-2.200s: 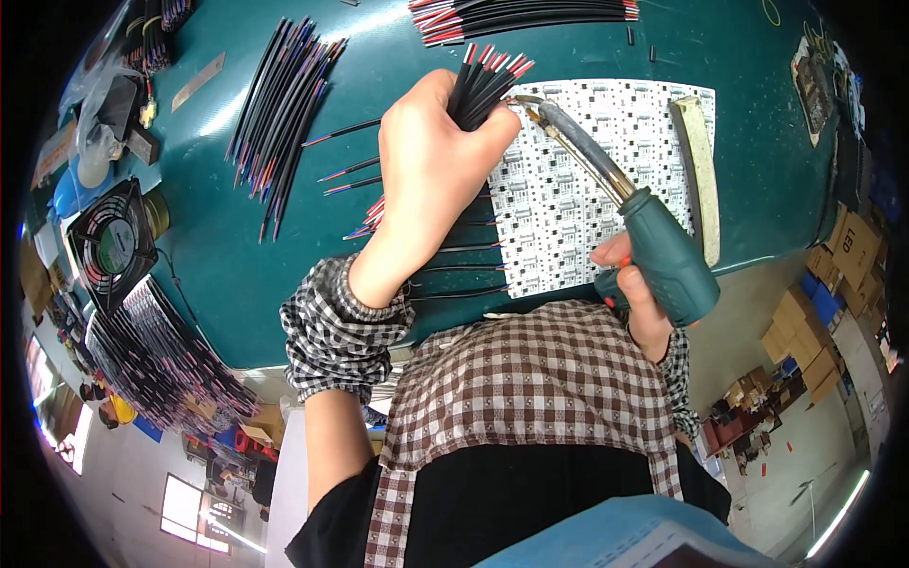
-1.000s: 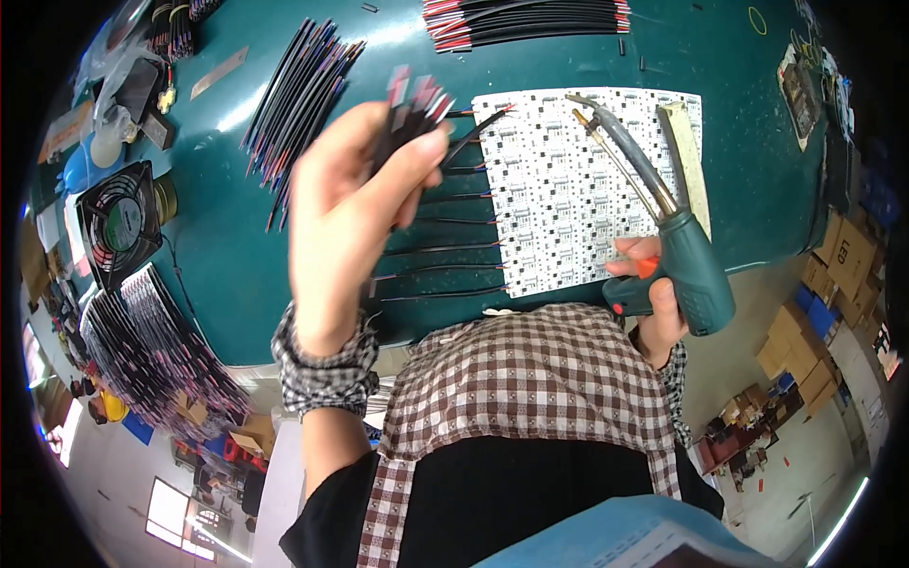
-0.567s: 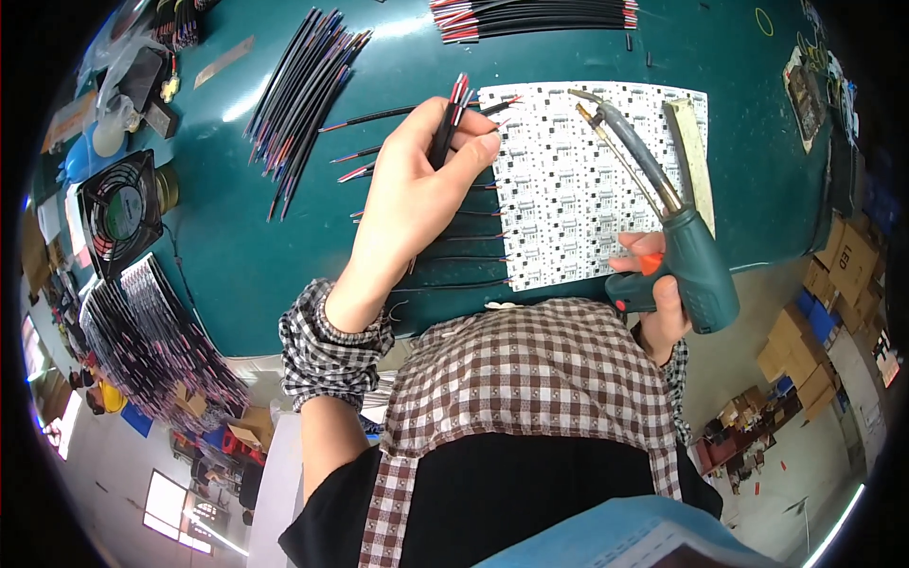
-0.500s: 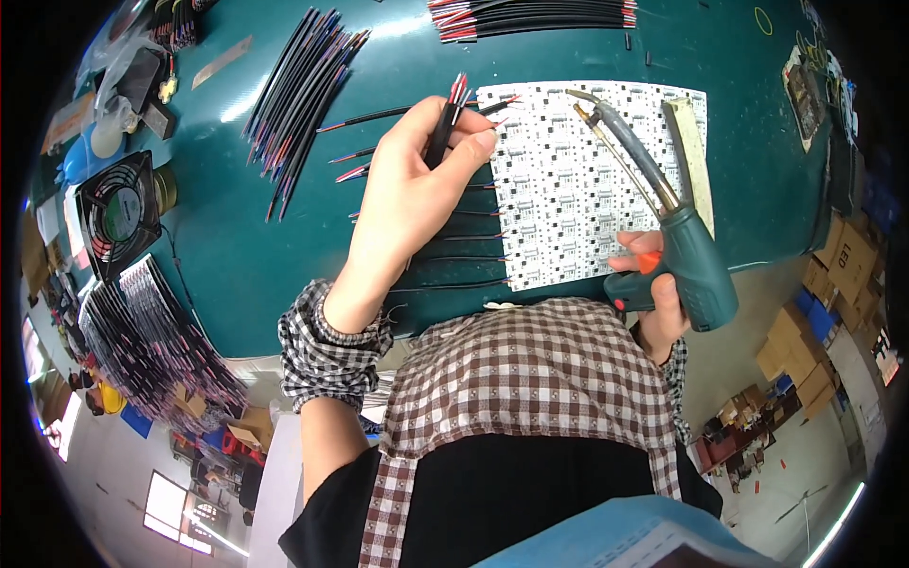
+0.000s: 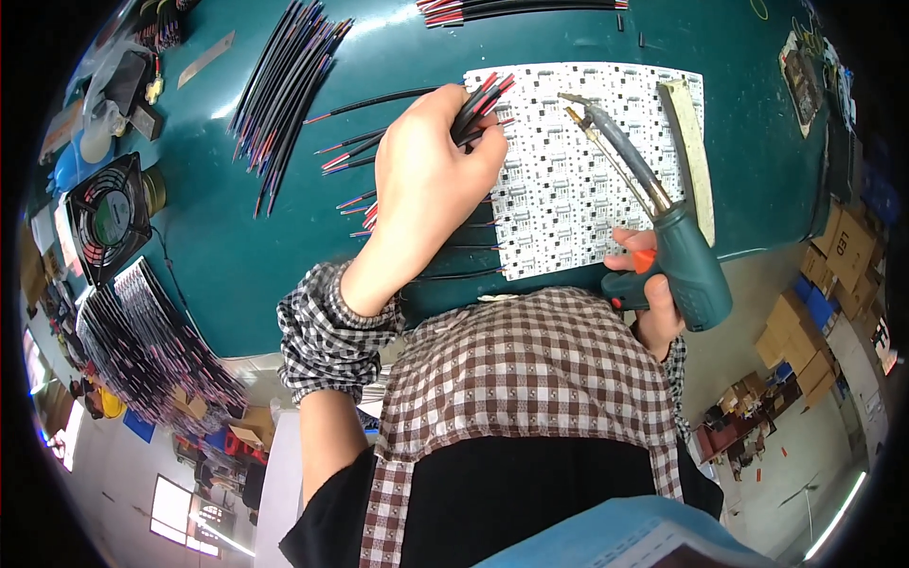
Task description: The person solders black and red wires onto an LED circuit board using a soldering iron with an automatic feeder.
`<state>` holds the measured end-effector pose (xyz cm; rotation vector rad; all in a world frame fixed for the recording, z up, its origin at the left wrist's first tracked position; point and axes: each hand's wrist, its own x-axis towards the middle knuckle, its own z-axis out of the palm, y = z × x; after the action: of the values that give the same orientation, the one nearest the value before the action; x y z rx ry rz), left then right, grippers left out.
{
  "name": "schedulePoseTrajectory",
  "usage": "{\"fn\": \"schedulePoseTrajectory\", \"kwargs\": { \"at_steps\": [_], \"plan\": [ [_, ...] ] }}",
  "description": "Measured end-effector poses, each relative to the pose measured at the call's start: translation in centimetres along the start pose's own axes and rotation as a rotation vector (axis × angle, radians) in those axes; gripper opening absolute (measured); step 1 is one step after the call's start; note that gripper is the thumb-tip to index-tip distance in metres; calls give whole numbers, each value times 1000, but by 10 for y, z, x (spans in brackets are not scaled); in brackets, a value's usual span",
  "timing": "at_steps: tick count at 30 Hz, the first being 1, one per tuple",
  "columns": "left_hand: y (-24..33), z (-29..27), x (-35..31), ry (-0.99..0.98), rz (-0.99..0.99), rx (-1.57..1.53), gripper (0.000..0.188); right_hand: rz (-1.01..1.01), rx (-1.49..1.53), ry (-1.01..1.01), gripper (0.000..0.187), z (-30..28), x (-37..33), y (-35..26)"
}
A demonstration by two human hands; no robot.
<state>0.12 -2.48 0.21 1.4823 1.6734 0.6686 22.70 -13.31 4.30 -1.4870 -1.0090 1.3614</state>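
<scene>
My left hand (image 5: 428, 170) grips a small bunch of black wires with red tips (image 5: 481, 99), its fingers resting at the left edge of a white panel of small circuit boards (image 5: 578, 180) on the green table (image 5: 237, 256). My right hand (image 5: 651, 293) holds a teal soldering gun (image 5: 677, 256) by its grip, near the table's front edge. The gun's long metal tip (image 5: 592, 118) points up and left over the panel, close to the wire ends. Several wires lie from the panel's left edge, under my left hand.
A loose pile of black wires (image 5: 284, 85) lies at the upper left, another bundle (image 5: 521, 9) at the top. A small fan (image 5: 109, 218) and stacked dark strips (image 5: 142, 360) sit at the left. A pale strip (image 5: 691, 151) lies along the panel's right side. Cardboard boxes (image 5: 843, 256) stand right.
My left hand had lifted the wires up and left off the panel, then came back down; now it sits at the panel's left edge. The soldering gun has stayed nearly still.
</scene>
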Motion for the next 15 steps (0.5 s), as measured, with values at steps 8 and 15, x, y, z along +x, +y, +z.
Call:
{"fn": "schedulePoseTrajectory", "kwargs": {
  "at_steps": [8,15],
  "plan": [
    [4,3,-3,11,-35,10,22,56,-13,-140,50,-3,-6,-6],
    [5,4,-2,6,-52,-5,22,71,-58,-219,40,-6,-7,-6]
  ]
}}
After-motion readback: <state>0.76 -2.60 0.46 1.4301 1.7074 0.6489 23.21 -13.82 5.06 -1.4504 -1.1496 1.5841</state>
